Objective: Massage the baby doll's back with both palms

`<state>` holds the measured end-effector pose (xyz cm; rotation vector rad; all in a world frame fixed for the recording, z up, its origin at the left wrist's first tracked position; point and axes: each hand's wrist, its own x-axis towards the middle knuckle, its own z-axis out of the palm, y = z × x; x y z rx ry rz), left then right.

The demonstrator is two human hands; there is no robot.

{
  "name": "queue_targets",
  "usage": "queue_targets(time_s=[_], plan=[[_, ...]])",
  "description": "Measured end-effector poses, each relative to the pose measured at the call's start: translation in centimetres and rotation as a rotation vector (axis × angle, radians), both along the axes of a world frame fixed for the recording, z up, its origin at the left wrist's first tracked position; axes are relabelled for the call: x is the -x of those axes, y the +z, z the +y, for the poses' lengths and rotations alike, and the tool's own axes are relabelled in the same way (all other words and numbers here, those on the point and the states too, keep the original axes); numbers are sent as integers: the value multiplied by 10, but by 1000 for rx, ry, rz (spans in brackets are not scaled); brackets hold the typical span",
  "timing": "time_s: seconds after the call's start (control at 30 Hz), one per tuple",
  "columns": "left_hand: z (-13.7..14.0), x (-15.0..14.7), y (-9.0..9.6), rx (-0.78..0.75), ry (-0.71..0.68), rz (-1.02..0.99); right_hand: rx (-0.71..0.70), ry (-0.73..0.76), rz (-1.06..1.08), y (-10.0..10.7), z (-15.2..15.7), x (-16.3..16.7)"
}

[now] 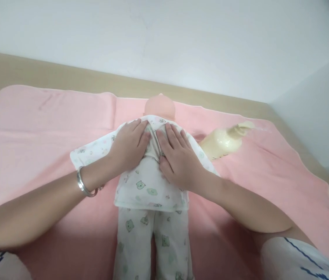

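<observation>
Trousers [135, 241] of printed white fabric are seen nearest, then a matching top [147, 190]; both are worn by a doll [160, 111] laid on a pink cloth [59, 116]. The top's creased upper part is touched by the left hand [131, 144] and right hand [180, 159], both opened flat, fingers extended. Towards the cloth's right edge a glossy, rounded bottle [222, 140] is placed; near the far edge, the doll's smooth, round head [160, 105] is set.

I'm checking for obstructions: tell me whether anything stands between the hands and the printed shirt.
Nothing visible does: the left hand and right hand rest directly on the printed shirt. The pale bottle is off to the right.
</observation>
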<state>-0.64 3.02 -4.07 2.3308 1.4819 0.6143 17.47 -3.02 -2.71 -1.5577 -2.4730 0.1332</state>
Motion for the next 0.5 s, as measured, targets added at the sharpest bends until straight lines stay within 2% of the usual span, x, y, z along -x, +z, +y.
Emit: queue_targets(time_s=[0.13, 0.37, 0.5], plan=[[-16, -5, 3, -23, 1, 49, -1, -14, 79, -2, 8, -1], [-51, -12, 5, -90, -122, 72, 34, -93, 129, -1, 30, -11], [-49, -12, 6, -12, -144, 34, 22, -109, 88, 1, 26, -9]])
